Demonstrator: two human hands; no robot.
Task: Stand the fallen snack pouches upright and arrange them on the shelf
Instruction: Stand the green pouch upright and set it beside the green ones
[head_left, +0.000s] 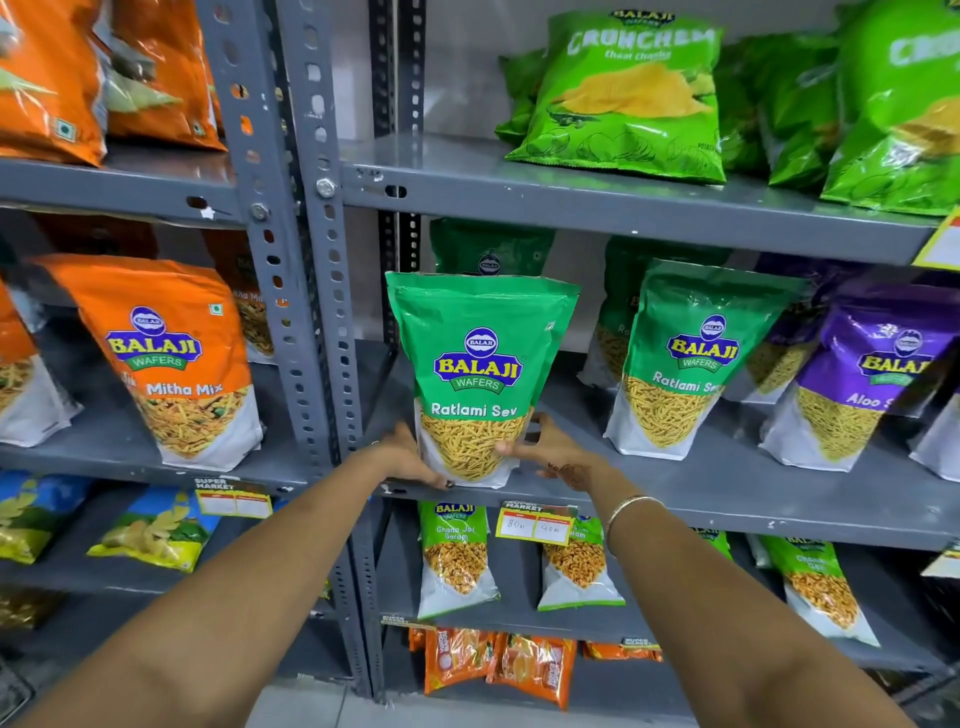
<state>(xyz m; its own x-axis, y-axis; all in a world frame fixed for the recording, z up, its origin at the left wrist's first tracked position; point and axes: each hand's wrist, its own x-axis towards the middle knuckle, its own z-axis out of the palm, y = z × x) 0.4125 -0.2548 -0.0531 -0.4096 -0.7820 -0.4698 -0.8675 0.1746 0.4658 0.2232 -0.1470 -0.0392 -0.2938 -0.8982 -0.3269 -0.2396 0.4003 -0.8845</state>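
A green Ratlami Sev pouch (478, 364) stands upright at the front left of the grey middle shelf (701, 493). My left hand (402, 457) grips its lower left side and my right hand (550, 447) grips its lower right side. Another green pouch (491, 249) stands behind it, mostly hidden. A second Ratlami Sev pouch (680, 364) stands upright to the right, and a purple Aloo Sev pouch (857, 379) stands beyond that.
Green Crunchem bags (623, 98) fill the shelf above. An orange Mitha Mix pouch (171, 358) stands in the left bay past the grey upright post (311, 291). Chana Jor Garam pouches (454, 561) and a price tag (535, 525) sit below.
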